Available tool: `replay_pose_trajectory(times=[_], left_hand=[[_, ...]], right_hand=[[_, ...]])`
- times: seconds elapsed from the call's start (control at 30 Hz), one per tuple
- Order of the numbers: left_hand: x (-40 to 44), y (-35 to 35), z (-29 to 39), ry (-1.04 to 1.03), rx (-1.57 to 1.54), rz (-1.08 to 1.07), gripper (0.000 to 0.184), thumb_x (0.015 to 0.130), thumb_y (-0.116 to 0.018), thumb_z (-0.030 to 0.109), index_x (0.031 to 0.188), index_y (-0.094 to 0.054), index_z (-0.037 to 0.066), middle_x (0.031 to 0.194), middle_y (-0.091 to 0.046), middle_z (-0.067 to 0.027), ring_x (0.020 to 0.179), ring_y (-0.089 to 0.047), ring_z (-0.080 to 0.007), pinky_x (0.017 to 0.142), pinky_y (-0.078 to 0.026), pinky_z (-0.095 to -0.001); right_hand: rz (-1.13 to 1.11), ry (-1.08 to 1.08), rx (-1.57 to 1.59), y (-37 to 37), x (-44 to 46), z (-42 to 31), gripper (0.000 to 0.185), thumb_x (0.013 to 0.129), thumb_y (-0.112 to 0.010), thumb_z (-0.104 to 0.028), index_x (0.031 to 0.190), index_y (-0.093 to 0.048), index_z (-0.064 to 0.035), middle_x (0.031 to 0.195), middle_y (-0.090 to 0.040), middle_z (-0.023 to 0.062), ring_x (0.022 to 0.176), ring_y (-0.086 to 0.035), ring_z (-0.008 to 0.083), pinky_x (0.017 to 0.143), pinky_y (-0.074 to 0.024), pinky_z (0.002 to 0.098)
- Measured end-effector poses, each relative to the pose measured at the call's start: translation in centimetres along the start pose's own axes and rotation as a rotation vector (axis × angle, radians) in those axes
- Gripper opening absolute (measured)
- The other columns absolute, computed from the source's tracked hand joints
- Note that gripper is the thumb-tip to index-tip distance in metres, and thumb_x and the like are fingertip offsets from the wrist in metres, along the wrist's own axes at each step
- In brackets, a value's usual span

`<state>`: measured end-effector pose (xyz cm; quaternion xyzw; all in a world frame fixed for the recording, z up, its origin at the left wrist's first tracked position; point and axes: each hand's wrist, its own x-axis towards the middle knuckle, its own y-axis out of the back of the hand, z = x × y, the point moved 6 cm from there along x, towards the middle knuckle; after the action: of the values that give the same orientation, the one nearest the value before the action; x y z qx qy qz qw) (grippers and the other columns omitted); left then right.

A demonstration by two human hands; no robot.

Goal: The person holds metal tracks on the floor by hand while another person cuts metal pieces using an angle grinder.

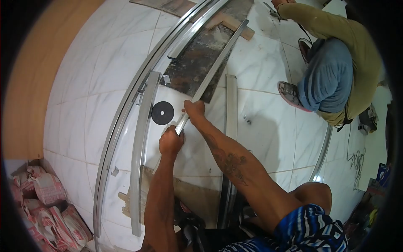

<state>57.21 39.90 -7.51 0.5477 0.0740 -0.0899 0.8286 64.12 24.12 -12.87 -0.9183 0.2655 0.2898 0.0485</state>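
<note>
A long thin metal profile (215,69) runs diagonally from the upper right down between my hands. My left hand (171,142) is closed round its lower part. A little higher up, my right hand (194,111) grips the same profile. Just left of my hands a black cutting disc (162,113) lies flat on the tiles. Another straight metal profile (145,151) lies to the left of the disc, and one more (231,105) is on the right, partly hidden by my right arm.
Long curved metal tracks (126,105) sweep down the left side. A dark stained board (184,75) lies ahead. At the upper right a co-worker (331,71) crouches beside a cable (357,159). Red and white bags (46,187) are piled at the lower left.
</note>
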Motion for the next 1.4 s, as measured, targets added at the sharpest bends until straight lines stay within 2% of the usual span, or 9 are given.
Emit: replay_pose_trajectory(times=[0.07, 0.17, 0.27, 0.57, 0.67, 0.77, 0.87, 0.97, 1.4], left_hand=[[-0.4, -0.1, 0.2, -0.010, -0.009, 0.019, 0.039, 0.085, -0.074, 0.034, 0.107, -0.064, 0.003, 0.098, -0.072, -0.0220, 0.089, -0.071, -0.0439, 0.080, -0.056, -0.0527], [-1.3, 0.7, 1.1, -0.021, -0.077, 0.042, 0.046, 0.084, -0.075, 0.036, 0.110, -0.060, 0.001, 0.100, -0.071, -0.0236, 0.091, -0.070, -0.0435, 0.081, -0.056, -0.0526], [-1.9, 0.4, 1.7, 0.043, -0.147, 0.057, 0.054, 0.081, -0.077, 0.037, 0.114, -0.058, -0.001, 0.102, -0.070, -0.0254, 0.094, -0.070, -0.0425, 0.083, -0.055, -0.0519], [-1.5, 1.1, 2.1, 0.040, -0.207, -0.029, 0.062, 0.073, -0.084, 0.045, 0.108, -0.061, -0.001, 0.108, -0.070, -0.0228, 0.097, -0.070, -0.0414, 0.084, -0.056, -0.0511], [-1.5, 1.6, 2.9, 0.099, -0.183, 0.014, 0.065, 0.071, -0.087, 0.045, 0.109, -0.061, 0.000, 0.108, -0.070, -0.0215, 0.097, -0.070, -0.0410, 0.083, -0.057, -0.0503], [-1.6, 1.3, 3.2, 0.121, -0.148, 0.040, 0.070, 0.070, -0.089, 0.047, 0.113, -0.059, 0.000, 0.112, -0.068, -0.0209, 0.097, -0.070, -0.0415, 0.082, -0.057, -0.0505], [-1.9, 0.6, 2.9, 0.115, -0.102, 0.032, 0.074, 0.070, -0.089, 0.048, 0.116, -0.056, 0.001, 0.115, -0.067, -0.0206, 0.096, -0.070, -0.0422, 0.081, -0.057, -0.0513], [-2.7, -0.6, 2.7, 0.052, -0.079, 0.119, 0.072, 0.071, -0.090, 0.045, 0.115, -0.058, -0.001, 0.105, -0.069, -0.0198, 0.093, -0.070, -0.0402, 0.080, -0.056, -0.0493], [-2.2, -1.9, 1.8, 0.011, -0.119, 0.143, 0.068, 0.079, -0.079, 0.045, 0.124, -0.055, 0.002, 0.100, -0.071, -0.0215, 0.086, -0.071, -0.0412, 0.077, -0.057, -0.0506]], right_hand=[[-0.045, -0.029, 0.056, 0.4, -0.6, -0.4, 0.026, 0.081, -0.065, -0.014, 0.081, -0.065, 0.0117, 0.076, -0.068, 0.0183, 0.067, -0.073, 0.0288, 0.058, -0.0568, 0.0418], [-0.127, -0.118, 0.206, 0.3, 1.1, 1.8, 0.025, 0.085, -0.067, -0.012, 0.093, -0.061, 0.0112, 0.083, -0.067, 0.0187, 0.071, -0.072, 0.0298, 0.058, -0.0590, 0.0455], [-0.217, -0.222, 0.518, 1.4, -0.2, 1.3, 0.038, 0.087, -0.074, -0.018, 0.111, -0.058, 0.0076, 0.087, -0.068, 0.0174, 0.076, -0.073, 0.0300, 0.062, -0.0603, 0.0429], [-0.377, -0.312, 0.668, 2.1, -0.8, -0.3, 0.053, 0.090, -0.081, -0.031, 0.119, -0.057, 0.0070, 0.094, -0.068, 0.0197, 0.083, -0.072, 0.0320, 0.071, -0.0609, 0.0437], [-0.371, -0.239, 0.469, 1.5, -0.2, -2.0, 0.057, 0.087, -0.083, -0.033, 0.116, -0.062, 0.0113, 0.094, -0.070, 0.0211, 0.082, -0.072, 0.0308, 0.071, -0.0593, 0.0421], [-0.188, -0.108, 0.278, 1.0, 1.3, -1.2, 0.060, 0.083, -0.086, -0.036, 0.110, -0.066, 0.0139, 0.094, -0.071, 0.0204, 0.081, -0.071, 0.0291, 0.070, -0.0577, 0.0416], [-0.172, -0.112, 0.252, 1.5, 0.3, -0.8, 0.063, 0.080, -0.087, -0.037, 0.107, -0.067, 0.0153, 0.100, -0.072, 0.0210, 0.082, -0.071, 0.0286, 0.070, -0.0569, 0.0408], [-0.120, -0.077, 0.031, 2.6, 0.5, 0.4, 0.065, 0.079, -0.086, -0.039, 0.107, -0.067, 0.0167, 0.101, -0.072, 0.0223, 0.084, -0.071, 0.0287, 0.074, -0.0573, 0.0410], [-0.011, -0.001, -0.192, 2.7, -0.1, -0.3, 0.061, 0.072, -0.078, -0.034, 0.106, -0.067, 0.0160, 0.107, -0.071, 0.0330, 0.104, -0.072, 0.0399, 0.091, -0.0559, 0.0415]])
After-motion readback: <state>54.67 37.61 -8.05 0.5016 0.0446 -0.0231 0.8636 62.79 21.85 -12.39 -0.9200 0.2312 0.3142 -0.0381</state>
